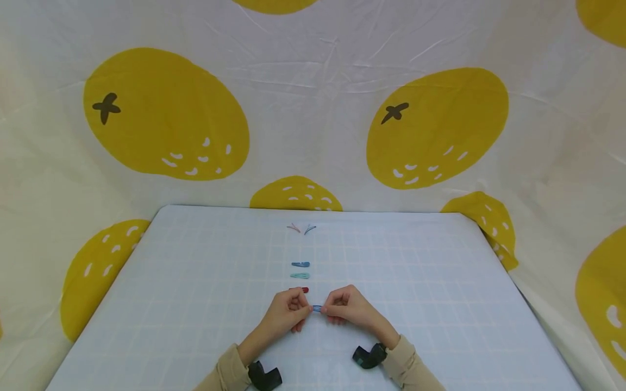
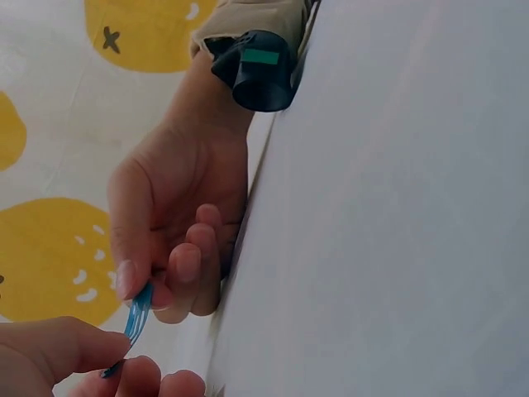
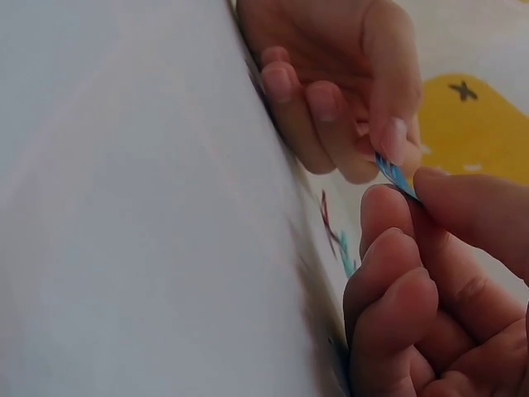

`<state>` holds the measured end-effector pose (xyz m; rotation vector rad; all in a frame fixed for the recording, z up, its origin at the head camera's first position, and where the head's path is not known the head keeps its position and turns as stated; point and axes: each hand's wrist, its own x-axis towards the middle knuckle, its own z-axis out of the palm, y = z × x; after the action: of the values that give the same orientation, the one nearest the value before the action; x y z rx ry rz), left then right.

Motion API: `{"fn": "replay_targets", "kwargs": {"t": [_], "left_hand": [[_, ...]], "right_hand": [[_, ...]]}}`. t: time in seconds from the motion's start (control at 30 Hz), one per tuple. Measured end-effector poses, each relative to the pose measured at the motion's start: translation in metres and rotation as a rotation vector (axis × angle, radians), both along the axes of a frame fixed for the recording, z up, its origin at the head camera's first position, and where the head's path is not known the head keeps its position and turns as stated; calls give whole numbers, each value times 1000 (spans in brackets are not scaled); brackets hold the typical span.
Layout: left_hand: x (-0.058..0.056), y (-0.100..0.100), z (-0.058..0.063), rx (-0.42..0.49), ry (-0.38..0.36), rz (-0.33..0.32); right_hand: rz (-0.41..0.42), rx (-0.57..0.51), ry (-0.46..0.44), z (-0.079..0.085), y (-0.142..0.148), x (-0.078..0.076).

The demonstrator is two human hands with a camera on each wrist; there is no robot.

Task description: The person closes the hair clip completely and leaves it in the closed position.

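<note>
Wide table with pale grid-patterned cloth point(image 1: 440, 304). Left hand point(image 1: 290, 310) and right hand point(image 1: 349, 308) pinch opposite ends of slim, glossy blue hair clip point(image 1: 317, 308), held between them. Beyond, in column: glossy red clip point(image 1: 305, 290), partly hidden by left hand; pale teal clip point(image 1: 300, 276); darker blue clip point(image 1: 300, 264). Risks, by judgement: small fingertip hold could let blue hair clip slip or spring away; left-hand knuckles, near red clip, could nudge it crooked.

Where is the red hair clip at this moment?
In the head view, the red hair clip lies on the table, partly hidden by the left hand and just below the turquoise clip.
</note>
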<state>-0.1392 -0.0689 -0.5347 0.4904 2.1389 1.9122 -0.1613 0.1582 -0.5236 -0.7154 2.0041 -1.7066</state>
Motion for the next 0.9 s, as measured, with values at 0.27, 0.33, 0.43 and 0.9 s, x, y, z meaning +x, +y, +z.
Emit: {"fn": "replay_targets", "kwargs": {"t": [0.27,0.33,0.43,0.9], "left_hand": [[0,1,1,22,25,15],[0,1,0,26,43,20],[0,1,0,34,69,28],[0,2,1,24,60,75]], "right_hand": [[18,-27,28,-3,3,-2],[15,-35,27,-3,3,-2],[7,-43,30,-3,4,-2],[-76,-91,110,-4,5,-3]]}}
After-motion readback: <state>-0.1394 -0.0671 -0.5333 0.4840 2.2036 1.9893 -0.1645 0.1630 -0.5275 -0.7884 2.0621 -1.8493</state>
